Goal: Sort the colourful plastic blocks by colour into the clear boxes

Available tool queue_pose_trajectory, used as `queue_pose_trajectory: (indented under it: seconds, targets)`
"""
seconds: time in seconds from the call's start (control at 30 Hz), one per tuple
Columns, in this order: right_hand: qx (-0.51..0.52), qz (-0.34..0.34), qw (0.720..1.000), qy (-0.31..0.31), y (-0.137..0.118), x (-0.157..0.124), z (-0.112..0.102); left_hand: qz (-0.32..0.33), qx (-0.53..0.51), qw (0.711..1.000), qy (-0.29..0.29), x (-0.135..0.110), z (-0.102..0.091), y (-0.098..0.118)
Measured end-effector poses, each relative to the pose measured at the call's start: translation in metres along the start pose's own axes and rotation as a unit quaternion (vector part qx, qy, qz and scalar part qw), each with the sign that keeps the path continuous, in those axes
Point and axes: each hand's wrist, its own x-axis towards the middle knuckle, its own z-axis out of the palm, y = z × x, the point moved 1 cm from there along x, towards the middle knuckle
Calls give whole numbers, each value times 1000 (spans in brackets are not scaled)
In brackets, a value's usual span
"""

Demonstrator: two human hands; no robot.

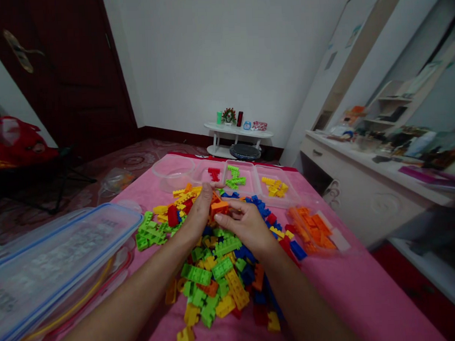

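Observation:
My left hand (199,211) and my right hand (247,222) meet above a large pile of plastic building blocks (223,267) in green, yellow, blue, red and orange. Between them is an orange building block (219,207), pinched by my right thumb and fingers. My left hand closes around orange blocks from the other side, thumb up; its other fingers are mostly hidden. Right of the pile, a clear container (294,223) is filled with orange blocks. Behind it stand clear trays with a few red blocks (213,174), green blocks (235,177) and yellow blocks (275,186).
A pink cloth (366,290) covers the table. Stacked clear lids with blue and red rims (113,214) lie at the left. An upright round clear tub (173,175) is at the back left. Beyond are a low white shelf (238,131) and a dresser (362,171).

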Motion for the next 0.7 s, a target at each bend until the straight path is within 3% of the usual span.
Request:
queue_pose_trajectory:
  seconds: [0.13,0.23,0.33,0.43,0.47,0.57,0.63,0.7]
  targets:
    - [-154,-62,983,75,-13,4,-23,20,-12,998,-64,-4,8,3]
    - [-282,-62,946,148,-36,-1,-65,30,56,996,-66,-3,7,2]
    - [-452,-18,858,245,-53,-13,-121,38,133,986,-91,-1,5,-6]
    - [-606,111,744,258,-54,-26,-174,48,212,969,-121,-1,4,-11]
    - [-623,146,729,243,-51,-30,-186,59,241,961,-124,-2,4,-11]
    - [-639,195,713,214,-45,-35,-201,121,324,926,-150,-10,9,-4]
    - [-637,180,719,210,-43,-31,-192,153,372,894,-196,-19,14,-1]
    - [-621,161,745,186,-40,-24,-175,169,419,857,-249,-27,18,0]
